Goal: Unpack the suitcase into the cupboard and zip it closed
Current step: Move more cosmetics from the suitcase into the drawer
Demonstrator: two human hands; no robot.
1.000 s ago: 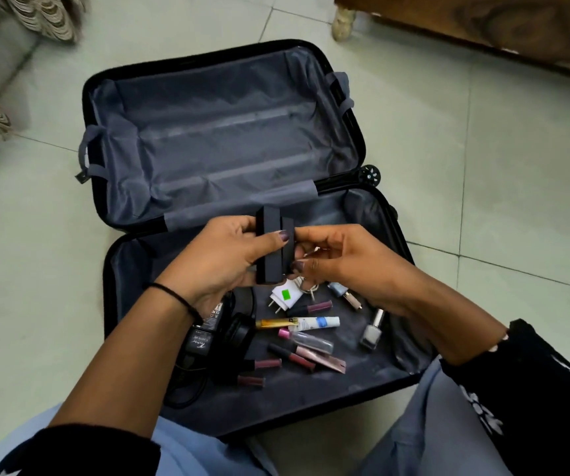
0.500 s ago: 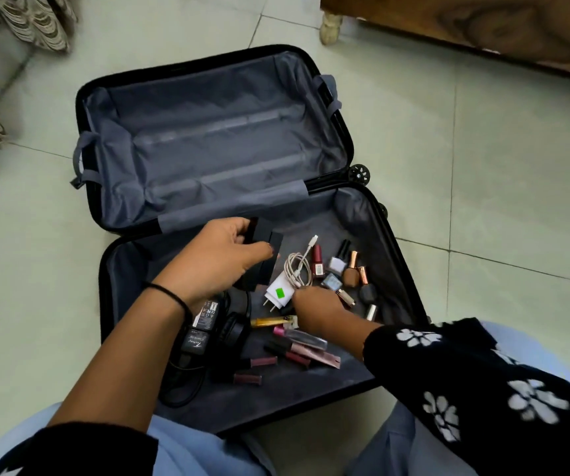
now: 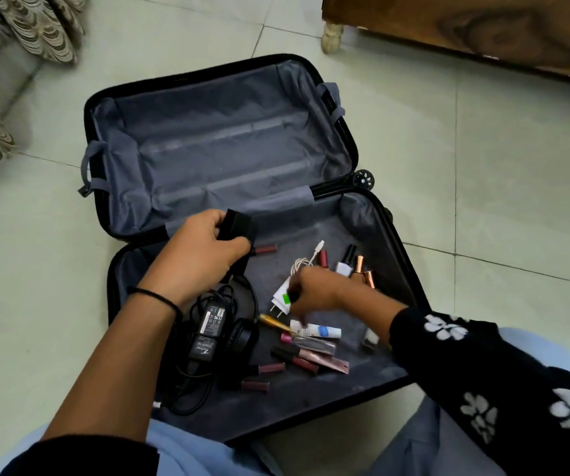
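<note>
Nearest you, below your right wrist, pink and maroon lip gloss tubes [image 3: 306, 355] lie loose in the near half of the suitcase [image 3: 410, 269], which is open flat on the tiled floor [image 3: 483, 201]. Just under your right fingers is a white tube [image 3: 316, 329] with a blue band; its print is too small to read. Beside your left wrist a black power adapter [image 3: 211, 317] carries a white-printed label and the smaller brick [image 3: 203, 348] below it a script logo, neither legible, with black headphones [image 3: 239, 334] touching them. Your right hand [image 3: 314, 290] reaches down with fingers curled, the tips on a white charger plug [image 3: 282, 298] marked by a green sticker; you cannot tell whether they pinch it or only touch it. Just beyond those fingers a white cable [image 3: 306, 259] coils, with nail polish bottles [image 3: 350, 264] standing near the knuckles. Your left hand [image 3: 204, 255] has fingers and thumb clamped round a black box [image 3: 235, 225], held above the hinge line, and a maroon tube [image 3: 264, 249] lies just past the thumb. Beyond both hands is the far half's grey lining [image 3: 208, 149], then a wooden furniture piece [image 3: 465, 25] and a patterned curtain [image 3: 36, 29].
</note>
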